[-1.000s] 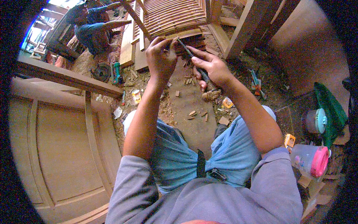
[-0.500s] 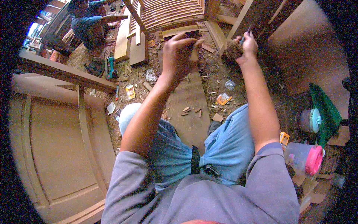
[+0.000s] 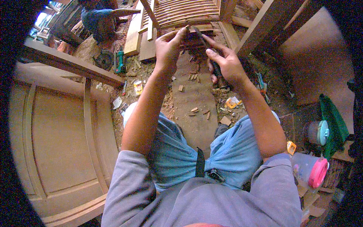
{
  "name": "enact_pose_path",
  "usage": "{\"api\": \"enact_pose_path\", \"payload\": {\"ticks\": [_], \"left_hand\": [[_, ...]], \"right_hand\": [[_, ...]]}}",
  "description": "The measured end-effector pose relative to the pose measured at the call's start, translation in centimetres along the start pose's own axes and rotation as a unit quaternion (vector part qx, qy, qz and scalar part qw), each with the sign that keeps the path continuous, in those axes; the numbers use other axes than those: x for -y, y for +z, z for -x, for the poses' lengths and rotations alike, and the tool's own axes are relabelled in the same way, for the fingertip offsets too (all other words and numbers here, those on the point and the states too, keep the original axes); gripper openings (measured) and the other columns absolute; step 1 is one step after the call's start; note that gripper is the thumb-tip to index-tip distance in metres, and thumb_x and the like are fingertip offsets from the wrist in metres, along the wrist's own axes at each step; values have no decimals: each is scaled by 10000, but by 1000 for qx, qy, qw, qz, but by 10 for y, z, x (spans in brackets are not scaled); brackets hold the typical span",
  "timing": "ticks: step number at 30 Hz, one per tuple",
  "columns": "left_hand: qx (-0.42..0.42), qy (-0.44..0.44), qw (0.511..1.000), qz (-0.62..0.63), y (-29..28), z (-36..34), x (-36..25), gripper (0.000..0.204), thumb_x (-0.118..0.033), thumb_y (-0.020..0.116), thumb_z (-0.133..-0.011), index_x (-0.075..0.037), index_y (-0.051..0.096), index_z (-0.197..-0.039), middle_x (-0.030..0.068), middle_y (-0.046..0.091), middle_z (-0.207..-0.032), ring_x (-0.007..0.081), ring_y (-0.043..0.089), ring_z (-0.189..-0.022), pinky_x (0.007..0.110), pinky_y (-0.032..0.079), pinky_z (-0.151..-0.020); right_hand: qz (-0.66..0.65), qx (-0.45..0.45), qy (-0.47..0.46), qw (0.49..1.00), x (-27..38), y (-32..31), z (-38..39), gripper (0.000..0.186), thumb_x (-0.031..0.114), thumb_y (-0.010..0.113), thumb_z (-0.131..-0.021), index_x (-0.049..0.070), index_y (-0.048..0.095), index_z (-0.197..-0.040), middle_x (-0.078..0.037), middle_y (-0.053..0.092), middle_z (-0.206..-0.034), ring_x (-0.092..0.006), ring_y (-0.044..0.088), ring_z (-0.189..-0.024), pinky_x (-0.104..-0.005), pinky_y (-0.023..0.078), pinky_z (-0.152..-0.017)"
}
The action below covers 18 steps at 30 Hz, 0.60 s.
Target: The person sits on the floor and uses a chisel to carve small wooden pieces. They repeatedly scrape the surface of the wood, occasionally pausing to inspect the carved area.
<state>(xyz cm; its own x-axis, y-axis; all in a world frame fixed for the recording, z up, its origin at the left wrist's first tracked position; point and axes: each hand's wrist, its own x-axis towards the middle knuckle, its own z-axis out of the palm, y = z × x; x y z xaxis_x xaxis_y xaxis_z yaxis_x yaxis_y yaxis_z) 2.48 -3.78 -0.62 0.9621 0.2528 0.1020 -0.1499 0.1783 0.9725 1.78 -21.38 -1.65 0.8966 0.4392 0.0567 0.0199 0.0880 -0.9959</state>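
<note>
I sit with both arms stretched out over my blue-trousered knees. My left hand (image 3: 169,44) pinches a small piece of wood (image 3: 186,28) between thumb and fingertips. Close beside it, my right hand (image 3: 226,63) is closed around a dark knife-like tool (image 3: 202,39) whose tip points up toward the small piece of wood; its handle runs down through my fist. The two hands are a few centimetres apart, held above a wooden plank (image 3: 196,109) strewn with wood chips (image 3: 194,110).
A large panelled wooden door (image 3: 60,132) lies at my left. A slatted wooden frame (image 3: 181,11) stands ahead, with another person (image 3: 99,19) crouched at the top left near a green power tool (image 3: 120,62). At right are a pink-lidded plastic jar (image 3: 314,171) and a green cloth (image 3: 333,121).
Half a second ago my right hand was stretched away to the upper right; it has come back beside the left hand with the dark tool. The left hand stays raised.
</note>
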Motion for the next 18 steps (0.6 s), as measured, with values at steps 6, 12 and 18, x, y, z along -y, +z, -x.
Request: {"api": "enact_pose_path", "payload": {"ticks": [6,12,18], "left_hand": [[4,6,1000,-13,-1,-7,7,274,-216,641,-863,43,669,-948,84,681,-849,140,645,-722,239,503,-643],[52,-12,998,-40,-8,-12,2,275,-211,659,-847,49,673,-939,99,680,-815,149,643,-720,247,506,-653],[63,25,987,-146,8,9,5,314,-223,708,-801,55,675,-943,63,675,-796,99,599,-696,241,476,-638]], "right_hand": [[-10,8,12,1000,0,4,1,415,181,507,-930,201,458,-1341,2,466,-593,-91,449,-399,-238,409,-345],[-9,8,22,1000,-11,2,-2,351,188,505,-931,157,502,-1281,-9,483,-585,-104,469,-409,-255,423,-365],[-82,-363,-31,928,-7,-39,-42,154,169,453,-928,33,514,-967,-80,536,-602,-192,514,-459,-354,458,-442]]}}
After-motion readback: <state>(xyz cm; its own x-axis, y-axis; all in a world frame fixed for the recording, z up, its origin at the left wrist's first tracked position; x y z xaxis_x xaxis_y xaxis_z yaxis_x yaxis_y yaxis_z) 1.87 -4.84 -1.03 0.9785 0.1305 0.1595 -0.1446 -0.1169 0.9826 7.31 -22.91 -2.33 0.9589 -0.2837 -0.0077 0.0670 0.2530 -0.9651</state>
